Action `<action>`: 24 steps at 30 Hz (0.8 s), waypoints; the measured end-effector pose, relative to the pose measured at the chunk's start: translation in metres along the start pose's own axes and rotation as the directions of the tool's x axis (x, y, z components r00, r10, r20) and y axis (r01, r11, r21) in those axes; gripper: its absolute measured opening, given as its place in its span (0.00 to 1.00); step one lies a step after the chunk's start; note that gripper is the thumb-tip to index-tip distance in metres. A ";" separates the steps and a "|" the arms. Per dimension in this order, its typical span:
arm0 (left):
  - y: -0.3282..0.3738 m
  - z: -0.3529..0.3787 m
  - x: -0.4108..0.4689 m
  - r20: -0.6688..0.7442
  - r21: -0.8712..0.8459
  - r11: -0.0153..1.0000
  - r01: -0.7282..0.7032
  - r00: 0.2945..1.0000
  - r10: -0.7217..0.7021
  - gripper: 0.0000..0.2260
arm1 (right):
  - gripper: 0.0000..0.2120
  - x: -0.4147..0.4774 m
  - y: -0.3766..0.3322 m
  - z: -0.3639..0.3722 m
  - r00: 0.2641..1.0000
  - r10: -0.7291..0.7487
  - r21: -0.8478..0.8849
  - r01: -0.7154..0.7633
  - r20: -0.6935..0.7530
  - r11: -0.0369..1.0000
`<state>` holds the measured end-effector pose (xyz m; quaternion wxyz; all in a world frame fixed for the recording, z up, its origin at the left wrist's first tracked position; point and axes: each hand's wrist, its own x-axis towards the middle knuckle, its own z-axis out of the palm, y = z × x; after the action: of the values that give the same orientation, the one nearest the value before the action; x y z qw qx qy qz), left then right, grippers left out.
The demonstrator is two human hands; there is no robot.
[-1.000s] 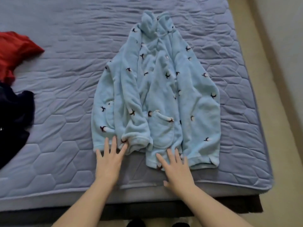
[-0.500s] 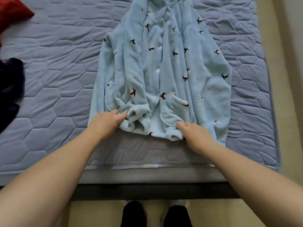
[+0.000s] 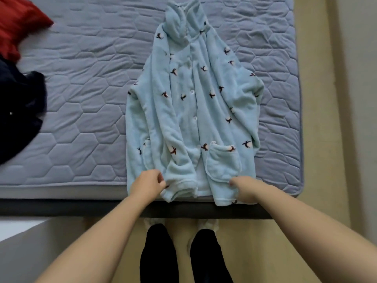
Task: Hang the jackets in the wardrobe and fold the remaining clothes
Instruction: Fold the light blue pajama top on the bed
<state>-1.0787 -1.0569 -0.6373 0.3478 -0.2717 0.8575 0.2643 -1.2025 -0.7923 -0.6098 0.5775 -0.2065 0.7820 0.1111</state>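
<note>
While both hands pinch its hem, fleece top [image 3: 193, 111]: light blue, buttoned, small bird print, lies front-up and lengthwise on the bed [image 3: 91, 88], collar away from the person, hem at the near mattress edge and just hanging over it
left hand [image 3: 145, 185]: fingers curled, pinching the hem just beside the cuff of the folded-in sleeve [image 3: 177, 166]
right hand [image 3: 246, 190]: fingers curled, pinching the hem just below the patch pocket [image 3: 223, 162]
sleeves: left one folded in over the front, cuff down at the hem; right one runs down along the right side, cuff not clear
change: a second ago both hands lay flat and open at the hem; half a second ago they had closed on it with the fabric bunched up; now the bunching is gone and the hem is drawn out to the mattress edge
meaning: reads as a tension pull to flatten the body before a crosswise fold; a sleeve tucked in suggests this one gets folded, not hung
next: my guess, lift the hem and carry it toward the collar; both pinches need to travel level or the fold skews
risk: thick fleece, the tucked sleeve may slide out as the hem lifts
other clothes: red garment [image 3: 18, 27] and dark garment [image 3: 18, 111] heaped at the far left of the bed, well apart from the top, unfolded
progress: early to mid by my read; at least two more items to go, wardrobe not in view
</note>
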 end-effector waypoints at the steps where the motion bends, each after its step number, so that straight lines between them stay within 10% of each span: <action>1: 0.002 -0.006 -0.002 -0.002 -0.066 0.997 0.033 0.999 -0.033 0.04 | 0.21 0.002 -0.006 -0.005 0.999 0.002 0.061 0.001 -0.049 0.998; 7: 0.017 -0.006 0.014 0.154 -0.414 0.871 0.265 0.963 -0.220 0.31 | 0.21 0.025 -0.061 -0.032 0.979 0.019 0.608 0.111 -0.204 0.786; 15: -0.011 -0.025 0.032 0.250 -0.707 0.620 0.341 0.940 -0.232 0.05 | 0.15 0.059 -0.156 -0.042 0.988 0.042 0.890 0.117 -0.151 0.441; 20: -0.095 -0.189 0.033 0.015 -0.919 0.367 0.145 0.943 -0.334 0.08 | 0.13 0.016 -0.292 -0.158 0.909 -0.101 0.871 0.417 -0.405 0.261; 24: -0.165 -0.360 0.036 -0.207 -0.965 -0.046 -0.260 0.853 -0.478 0.07 | 0.22 -0.010 -0.420 -0.274 0.807 -0.286 0.806 0.571 -0.517 0.155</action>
<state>-1.1570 -1.4160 -0.4847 -0.1700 -0.5650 0.4260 0.6859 -1.2452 -1.2776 -0.4881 0.4900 -0.0548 0.6627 -0.5637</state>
